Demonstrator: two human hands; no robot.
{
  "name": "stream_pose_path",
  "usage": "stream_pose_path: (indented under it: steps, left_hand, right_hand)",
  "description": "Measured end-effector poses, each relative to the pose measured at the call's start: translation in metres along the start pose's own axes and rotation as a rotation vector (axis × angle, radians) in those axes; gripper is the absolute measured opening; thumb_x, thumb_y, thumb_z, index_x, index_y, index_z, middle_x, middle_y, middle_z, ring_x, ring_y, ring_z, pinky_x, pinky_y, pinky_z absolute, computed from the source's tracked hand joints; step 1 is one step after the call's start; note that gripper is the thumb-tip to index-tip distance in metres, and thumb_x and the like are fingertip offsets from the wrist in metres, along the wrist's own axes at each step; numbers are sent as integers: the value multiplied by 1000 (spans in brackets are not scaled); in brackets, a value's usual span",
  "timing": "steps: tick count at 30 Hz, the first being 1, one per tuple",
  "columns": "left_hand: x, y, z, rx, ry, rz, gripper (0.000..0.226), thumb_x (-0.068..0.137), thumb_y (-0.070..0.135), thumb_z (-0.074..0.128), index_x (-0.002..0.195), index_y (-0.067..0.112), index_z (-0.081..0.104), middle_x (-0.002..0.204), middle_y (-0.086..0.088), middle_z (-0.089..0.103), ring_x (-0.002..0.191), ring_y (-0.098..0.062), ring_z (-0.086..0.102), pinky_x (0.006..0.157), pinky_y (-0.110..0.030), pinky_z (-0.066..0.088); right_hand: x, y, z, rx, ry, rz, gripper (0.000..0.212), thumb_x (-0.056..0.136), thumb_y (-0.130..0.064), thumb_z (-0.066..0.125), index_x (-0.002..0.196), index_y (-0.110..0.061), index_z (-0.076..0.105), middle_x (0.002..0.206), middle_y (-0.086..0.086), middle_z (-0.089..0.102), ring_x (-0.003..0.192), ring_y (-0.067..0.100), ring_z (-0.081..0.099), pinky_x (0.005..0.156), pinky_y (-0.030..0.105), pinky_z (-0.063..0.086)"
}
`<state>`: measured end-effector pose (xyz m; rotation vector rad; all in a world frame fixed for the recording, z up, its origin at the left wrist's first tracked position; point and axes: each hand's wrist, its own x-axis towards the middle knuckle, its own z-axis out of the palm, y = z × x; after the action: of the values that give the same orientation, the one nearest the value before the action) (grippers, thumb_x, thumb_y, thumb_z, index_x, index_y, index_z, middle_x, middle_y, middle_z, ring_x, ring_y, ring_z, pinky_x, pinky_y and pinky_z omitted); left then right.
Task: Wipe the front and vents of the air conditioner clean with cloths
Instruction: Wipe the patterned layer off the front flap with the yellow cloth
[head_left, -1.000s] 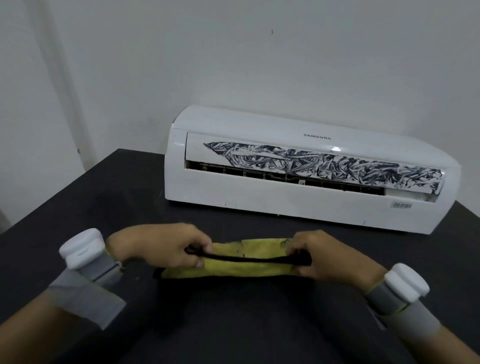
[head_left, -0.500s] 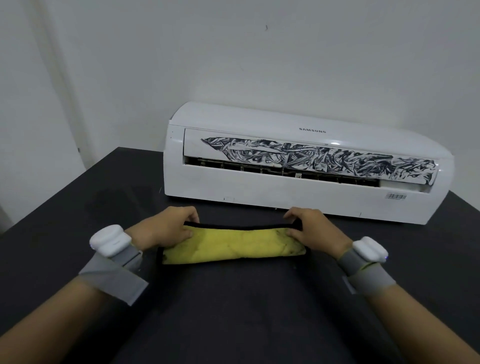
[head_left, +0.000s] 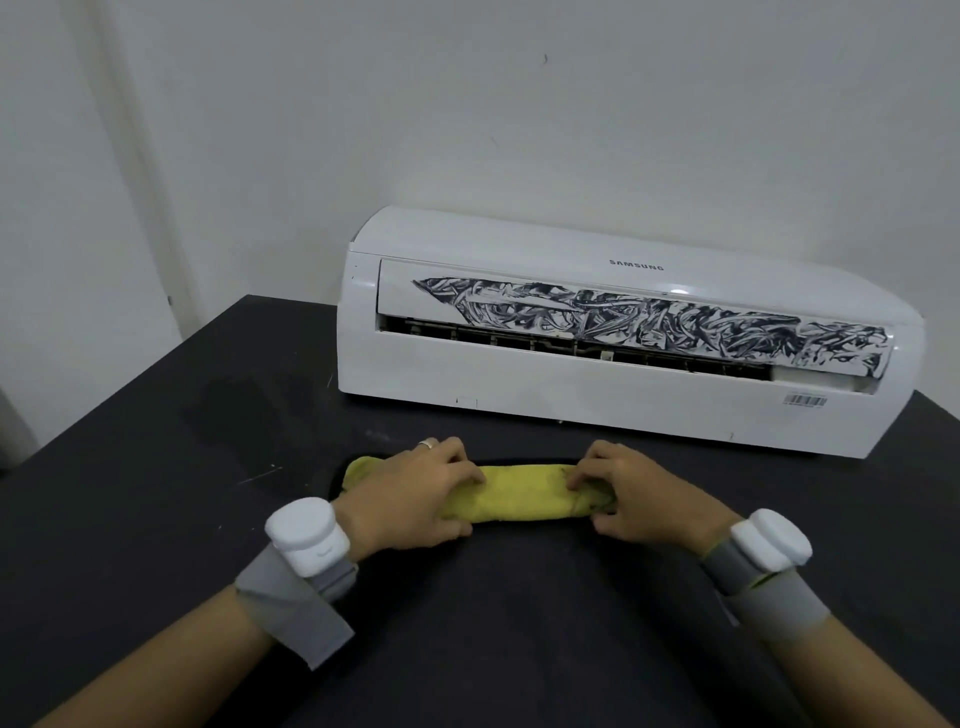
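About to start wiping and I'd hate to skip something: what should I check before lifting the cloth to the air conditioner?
1. Folded yellow cloth with a black edge held by left hand and right hand: ok.
2. White plastic air conditioner sits flat on black table: ok.
3. Front flap clean: not ok, dark scribbles cover it.
4. Vent slot under flap open: ok.
5. Cloth dampness: cannot tell.
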<state>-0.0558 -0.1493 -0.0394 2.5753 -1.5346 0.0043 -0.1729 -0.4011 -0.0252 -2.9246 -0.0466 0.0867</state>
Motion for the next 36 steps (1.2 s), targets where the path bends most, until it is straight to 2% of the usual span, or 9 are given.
stream_pose_path:
  steps: [6,11,14,17,20,23,28,32,36]
  left_hand:
    - [9,8,-7,-46,298,-139,26,95,35,48,115,25,61,107,5,46,97,-15,47,71,-32,47]
    - [18,3,-32,-469,647,-206,19,91,9,54,103,14,67,93,0,54,83,-15,55,77,-28,45]
    - [25,3,-48,-723,757,-299,20,91,6,52,96,17,68,91,4,61,83,-6,56,73,-10,41]
    - [30,0,-55,-1070,803,-394,18,94,16,50,91,25,66,89,8,66,77,2,60,64,-8,44]
    - [32,-10,-56,-1345,758,-481,29,96,32,44,85,21,68,81,0,70,76,-9,65,65,-23,50]
    - [33,-20,-50,-1494,699,-481,54,86,48,37,103,4,63,100,-18,67,96,-22,65,84,-38,53]
    - [32,-38,-50,-1723,736,-111,43,97,29,24,110,5,58,104,-3,72,102,-7,65,86,-16,50]
    - [36,-54,-57,-1711,655,4,57,84,39,25,117,1,52,112,-7,67,109,-14,61,90,-21,48]
    - [58,-55,-66,-1294,910,-393,40,85,53,57,106,20,49,90,6,59,78,-1,59,66,-11,45]
  right_hand:
    - [5,-22,7,-216,196,-52,27,83,-34,54,108,-24,57,105,-6,53,96,17,53,76,28,41]
    - [17,-58,-1,201,348,-117,33,78,-26,61,111,-28,56,93,-14,58,80,6,53,71,22,45]
    - [33,-86,-5,379,387,-180,56,80,-38,65,131,-26,46,114,-10,48,102,-2,46,87,9,36]
    - [51,-110,-9,585,404,-156,73,76,-54,65,137,-29,36,124,-12,37,111,-10,40,94,9,35]
    - [70,-130,-14,695,474,-196,72,74,-35,71,136,-26,36,123,-7,36,111,-11,40,92,6,36]
    - [87,-147,-14,721,529,-207,61,78,-5,57,135,-21,42,123,-2,40,109,-4,43,95,15,40]
    - [112,-164,-20,749,634,-252,59,77,11,44,130,-15,52,119,-1,48,114,-1,45,99,13,36]
    - [126,-157,-29,735,639,-254,53,81,9,44,127,-13,55,108,-5,48,100,-18,41,89,3,31]
    - [131,-151,-37,738,439,-291,45,85,-6,50,128,-18,48,107,-4,53,96,1,51,85,24,45]
